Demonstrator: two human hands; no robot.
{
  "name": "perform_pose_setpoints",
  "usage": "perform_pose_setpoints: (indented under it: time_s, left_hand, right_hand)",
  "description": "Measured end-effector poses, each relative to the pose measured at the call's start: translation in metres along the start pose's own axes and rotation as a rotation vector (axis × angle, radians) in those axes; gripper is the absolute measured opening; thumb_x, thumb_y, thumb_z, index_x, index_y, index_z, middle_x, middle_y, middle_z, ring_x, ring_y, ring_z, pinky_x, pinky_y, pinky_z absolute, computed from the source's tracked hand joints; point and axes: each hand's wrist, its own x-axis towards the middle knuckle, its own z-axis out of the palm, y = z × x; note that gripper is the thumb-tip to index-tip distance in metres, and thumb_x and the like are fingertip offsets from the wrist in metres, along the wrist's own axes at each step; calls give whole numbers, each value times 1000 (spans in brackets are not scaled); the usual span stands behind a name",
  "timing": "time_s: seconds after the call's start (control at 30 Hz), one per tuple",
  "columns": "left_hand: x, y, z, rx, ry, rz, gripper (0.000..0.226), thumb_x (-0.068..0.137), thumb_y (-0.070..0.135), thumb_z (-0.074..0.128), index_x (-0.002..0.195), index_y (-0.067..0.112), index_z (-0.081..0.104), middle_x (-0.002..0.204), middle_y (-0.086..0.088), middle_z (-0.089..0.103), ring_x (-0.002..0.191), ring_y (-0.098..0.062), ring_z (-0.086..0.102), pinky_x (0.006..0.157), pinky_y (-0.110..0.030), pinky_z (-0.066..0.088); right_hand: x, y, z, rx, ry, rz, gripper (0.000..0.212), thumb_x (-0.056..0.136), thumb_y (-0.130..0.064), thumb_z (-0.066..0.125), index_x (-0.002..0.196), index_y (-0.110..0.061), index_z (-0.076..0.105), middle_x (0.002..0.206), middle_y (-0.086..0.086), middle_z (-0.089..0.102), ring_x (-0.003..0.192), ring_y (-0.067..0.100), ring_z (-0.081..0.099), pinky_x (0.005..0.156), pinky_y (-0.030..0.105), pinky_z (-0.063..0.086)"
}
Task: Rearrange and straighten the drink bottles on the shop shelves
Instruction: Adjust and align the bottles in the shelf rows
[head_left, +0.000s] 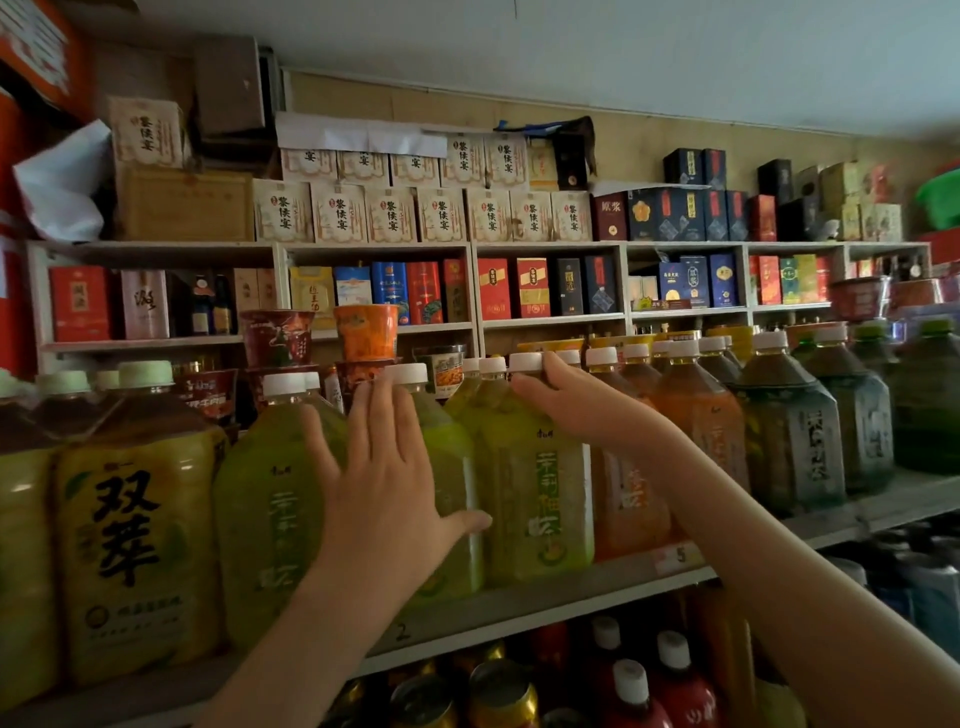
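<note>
A row of large drink bottles stands on the white shelf (550, 595). My left hand (387, 486) lies flat, fingers straight, against the front of a green bottle (452, 467) with a white cap. My right hand (566, 402) grips the neck of the neighbouring green-yellow bottle (535, 493), just under its white cap. To the left stand another green bottle (270, 509) and a yellow bottle (135, 545) with black characters. Orange bottles (696, 415) and dark grey-labelled bottles (795, 447) follow on the right.
Instant noodle cups (366, 332) stand behind the bottles. Boxed liquor (415, 296) fills the wall cubbies and cream cartons (389, 215) line the top. Red bottles (680, 691) and gold cans (504, 696) sit on the lower shelf. A green basin (940, 195) is at the far right.
</note>
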Motion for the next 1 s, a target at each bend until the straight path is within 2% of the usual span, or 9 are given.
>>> perform_pose_setpoints:
  time_s: [0.07,0.2,0.33,0.47,0.6,0.7,0.8,0.9,1.0]
  left_hand:
    - [0,13,-1,-16,13,60,131,53,92,33,147,9,-4,155,-14,-9,143,-31,-4,104,-62,-20]
    - [1,40,8,109,-43,175,116,70,79,42,144,12,-17,152,-9,-25,137,-28,-31,92,-65,-31]
    - [8,55,7,211,-92,125,115,73,74,46,145,7,-13,155,-12,-15,138,-30,-27,89,-67,-30]
    - [16,70,6,193,-110,49,134,64,82,48,127,10,-46,151,-11,-29,138,-28,-28,89,-63,-32]
    - [32,108,3,90,-34,-22,138,58,87,46,118,17,-57,144,-7,-43,131,-23,-38,90,-59,-34]
    - [47,134,5,125,-49,-2,132,59,87,43,132,17,-41,153,-3,-26,137,-23,-29,95,-63,-29]
    - [56,157,13,122,-105,9,117,64,84,45,148,19,-1,157,2,10,145,-17,-3,103,-65,-20]
    - [60,165,15,78,-99,-19,102,63,81,52,141,21,28,143,8,41,139,-13,24,107,-58,-18]
    - [62,170,12,94,-114,-34,100,62,80,54,138,18,33,137,8,46,135,-15,30,107,-53,-16]
  right_hand:
    - [2,0,0,5,-12,-18,44,99,-41,38,129,-9,36,95,-2,57,81,9,58,68,22,51]
    - [11,2,7,35,8,-43,42,97,-40,43,128,-12,36,96,-3,58,75,3,57,59,16,49]
    - [9,11,0,-50,-6,-128,43,96,-42,45,127,-12,42,97,-6,55,74,0,52,57,13,44]
    - [3,34,-29,-128,149,-359,48,94,-37,49,137,-20,38,139,-1,41,119,17,48,98,37,46]
    - [13,76,-72,-158,160,-340,57,92,-37,54,141,-22,31,142,-1,38,126,20,43,101,43,44]
    - [17,96,-75,-262,-56,-277,70,89,-50,52,145,-24,20,127,4,57,107,19,60,91,39,53]
    - [18,107,-75,-360,-145,-326,99,80,-57,61,149,-21,-1,124,5,59,112,25,58,94,41,50]
    - [18,111,-81,-423,-221,-380,106,78,-52,66,148,-17,-5,112,3,59,105,26,59,89,39,51]
    - [21,115,-85,-469,-231,-396,101,82,-49,64,149,-14,-3,117,7,59,106,27,57,89,39,51]
